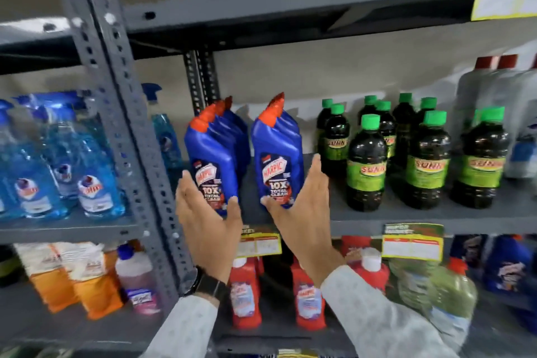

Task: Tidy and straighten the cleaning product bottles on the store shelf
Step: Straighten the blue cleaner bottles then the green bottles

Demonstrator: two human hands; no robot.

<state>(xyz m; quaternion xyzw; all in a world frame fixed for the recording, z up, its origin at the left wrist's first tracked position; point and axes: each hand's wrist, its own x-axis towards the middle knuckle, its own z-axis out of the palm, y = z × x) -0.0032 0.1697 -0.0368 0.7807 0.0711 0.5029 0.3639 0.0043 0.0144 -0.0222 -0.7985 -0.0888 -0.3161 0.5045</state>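
Head view of a grey metal store shelf (406, 212). Two rows of blue plastic toilet-cleaner bottles with red angled caps stand at its left end, just right of the perforated grey upright (116, 96). The left hand (207, 221), fingers spread, cups the front bottle of the left row (213, 154), thumb on the bottle's lower right edge. The right hand (302, 212), likewise unclenched, cups the front bottle of the right row (277, 151), thumb at the label's base and fingers up its right side. Both bottles stand upright, slightly apart. Dark bottles with green caps (367, 166) stand to the right; pale blue spray bottles (93, 183) occupy the neighbouring bay at left. A black wristband (209, 285) sits on the left wrist.
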